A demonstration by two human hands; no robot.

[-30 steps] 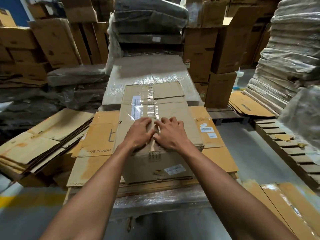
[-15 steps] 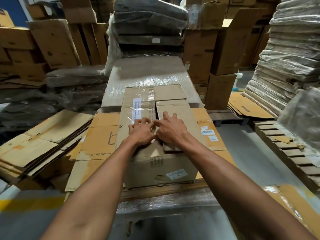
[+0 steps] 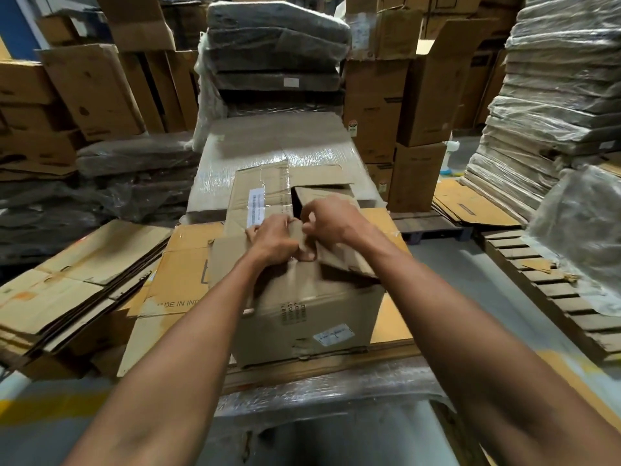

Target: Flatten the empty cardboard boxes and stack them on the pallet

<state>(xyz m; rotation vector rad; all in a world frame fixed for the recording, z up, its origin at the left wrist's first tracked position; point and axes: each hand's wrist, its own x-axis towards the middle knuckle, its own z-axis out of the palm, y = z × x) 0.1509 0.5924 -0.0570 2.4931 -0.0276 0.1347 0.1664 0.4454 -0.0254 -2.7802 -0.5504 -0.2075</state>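
While sitting uncollapsed on the flattened stack (image 3: 181,280), mid-opening: pinching the left flap (image 3: 228,260) with left hand (image 3: 274,240), parting the box (image 3: 302,314) top, gripping the lifted right flap (image 3: 339,264) with right hand (image 3: 331,220); next, likely spreading both flaps, then squashing flat

On my feed the cardboard box (image 3: 302,307) sits straight ahead on a layer of flattened sheets (image 3: 181,274), and both bare arms reach to its top. The right hand (image 3: 331,220) curls round the right flap (image 3: 339,257), which stands tilted up off the box, with a dark gap showing just behind it. The left hand (image 3: 274,242) touches the right one, its fingers curled at the box's centre seam, pinching cardboard there. A white label (image 3: 332,334) is on the box's near face. Behind the box lies a shrink-wrapped bundle (image 3: 279,149); left of the box is a slumped stack of flattened cartons (image 3: 74,274); right of it, well apart, is a wooden pallet (image 3: 551,290).
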